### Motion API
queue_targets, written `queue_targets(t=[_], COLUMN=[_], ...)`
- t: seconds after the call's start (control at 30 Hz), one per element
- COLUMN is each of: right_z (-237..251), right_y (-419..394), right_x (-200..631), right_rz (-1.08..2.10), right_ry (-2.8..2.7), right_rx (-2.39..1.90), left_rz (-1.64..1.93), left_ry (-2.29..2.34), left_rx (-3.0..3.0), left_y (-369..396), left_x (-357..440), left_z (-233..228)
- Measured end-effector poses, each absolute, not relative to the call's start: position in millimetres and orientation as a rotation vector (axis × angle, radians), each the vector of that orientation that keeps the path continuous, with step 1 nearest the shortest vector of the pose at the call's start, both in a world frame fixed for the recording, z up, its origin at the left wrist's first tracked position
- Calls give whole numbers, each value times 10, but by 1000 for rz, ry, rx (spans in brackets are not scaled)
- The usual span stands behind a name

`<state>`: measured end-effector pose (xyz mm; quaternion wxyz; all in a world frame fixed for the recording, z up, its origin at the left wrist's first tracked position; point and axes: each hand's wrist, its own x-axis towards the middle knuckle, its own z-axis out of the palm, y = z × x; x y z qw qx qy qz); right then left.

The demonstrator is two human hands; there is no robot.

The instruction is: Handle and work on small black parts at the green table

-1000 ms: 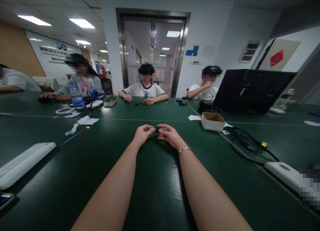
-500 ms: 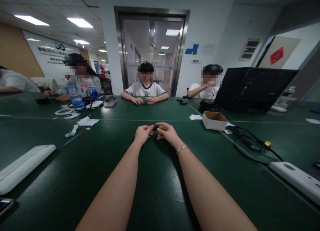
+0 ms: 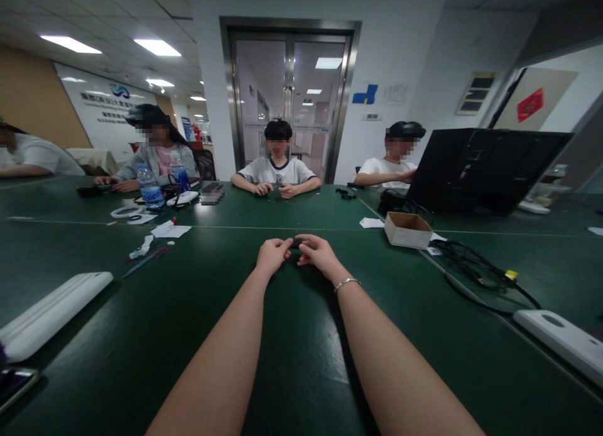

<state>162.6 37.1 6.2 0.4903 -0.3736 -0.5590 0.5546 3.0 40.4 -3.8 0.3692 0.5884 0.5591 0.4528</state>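
A small black object (image 3: 296, 243) is pinched between my two hands, over the middle of the green table (image 3: 301, 335). Its kind is too small to make out. The thumb and fingers of my left hand (image 3: 274, 256) are closed on its left end. My right hand (image 3: 316, 252), with a silver bracelet (image 3: 347, 283) at the wrist, grips the right end with thumb and forefinger. Part of the object is hidden behind my fingertips.
To the right are an open cardboard box (image 3: 407, 230), black cables (image 3: 471, 269), a white power strip (image 3: 560, 335) and a black monitor (image 3: 485, 172). Leftward lie a white case (image 3: 59, 313), paper scraps (image 3: 170, 229) and a water bottle (image 3: 151, 188). Several people sit around the table.
The whole view has shifted slightly to the right. My hands keep their hold on the black object, with little change in the fingers. The person at the right has lowered a hand from the face.
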Motion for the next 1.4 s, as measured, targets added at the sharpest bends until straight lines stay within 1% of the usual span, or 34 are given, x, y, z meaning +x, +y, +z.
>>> queue_targets(t=[0.4,0.8,1.0,1.2,1.4], right_z=[71,45,59,105,145], right_y=[330,335,339,331,316], right_x=[1624,1616,1630,1613,1593], right_rz=[1291,1250,1328,1428,1425], right_ry=[-1373,-1440,-1399,-1295,-1227], right_rx=[-916,-885,-861,-957,-1013], left_rz=[1279,1257,1207,1178,1218], left_ry=[1472,1611,1640,1705,1614], left_rx=[1404,1430,1482,1665,1677], left_y=[365,346,314,251,279], left_x=[95,76,73,109,119], left_z=[-4,-4,47,105,38])
